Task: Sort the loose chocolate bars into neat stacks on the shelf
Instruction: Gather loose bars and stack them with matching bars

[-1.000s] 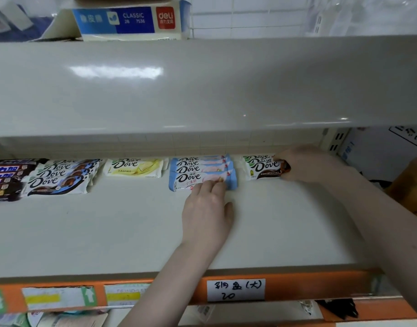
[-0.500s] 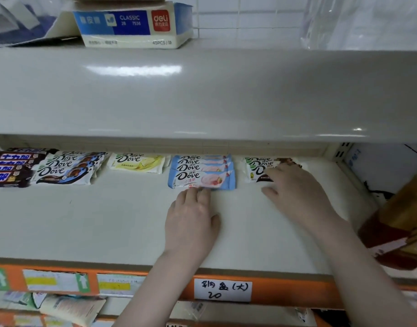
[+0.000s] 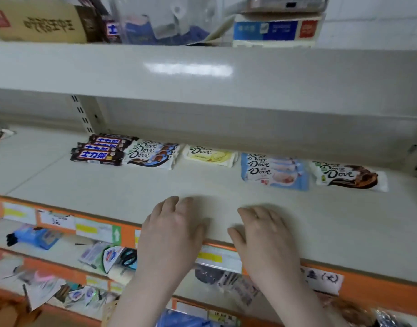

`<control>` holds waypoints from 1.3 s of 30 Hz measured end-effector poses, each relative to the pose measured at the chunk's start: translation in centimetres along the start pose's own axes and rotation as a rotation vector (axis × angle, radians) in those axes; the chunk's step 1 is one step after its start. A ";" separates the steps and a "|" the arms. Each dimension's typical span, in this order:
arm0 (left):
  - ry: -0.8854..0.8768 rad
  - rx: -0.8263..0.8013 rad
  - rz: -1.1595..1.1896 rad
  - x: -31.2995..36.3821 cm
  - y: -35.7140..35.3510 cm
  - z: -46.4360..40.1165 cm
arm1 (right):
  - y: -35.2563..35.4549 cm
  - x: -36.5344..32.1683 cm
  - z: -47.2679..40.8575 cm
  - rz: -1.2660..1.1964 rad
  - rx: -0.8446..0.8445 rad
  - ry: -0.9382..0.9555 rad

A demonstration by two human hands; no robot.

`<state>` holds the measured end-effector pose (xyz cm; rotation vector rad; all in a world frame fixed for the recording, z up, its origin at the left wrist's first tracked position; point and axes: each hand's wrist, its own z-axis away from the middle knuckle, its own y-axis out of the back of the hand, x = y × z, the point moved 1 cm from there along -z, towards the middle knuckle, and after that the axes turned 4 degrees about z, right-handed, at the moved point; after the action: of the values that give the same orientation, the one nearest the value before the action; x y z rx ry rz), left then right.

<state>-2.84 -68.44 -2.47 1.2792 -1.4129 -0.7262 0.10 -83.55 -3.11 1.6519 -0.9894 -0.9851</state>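
A: What changed?
B: Both hands off the bars. Left hand (image 3: 173, 228) and right hand (image 3: 265, 234) lie at the shelf (image 3: 61, 175) front edge, grip loose, empty.
A: Bars?
B: Five stacks (image 3: 273, 171) in a row at the back. Looks sorted.

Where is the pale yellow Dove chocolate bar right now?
The pale yellow Dove chocolate bar lies at the back of the cream shelf, between the white-and-blue Dove stack on its left and the light-blue Dove stack on its right.

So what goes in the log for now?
left hand: open, on cream metal shelf | right hand: open, on shelf | light-blue wrapped Dove bar stack: untouched
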 end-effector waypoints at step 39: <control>0.464 0.132 -0.052 -72.7 20.2 -15.1 | -16.5 -66.9 -29.0 -0.184 -0.003 0.155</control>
<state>-3.65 8.51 -1.22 1.4779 -1.0634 -0.3395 6.10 -9.03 -1.24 1.8121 -0.7427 -0.9615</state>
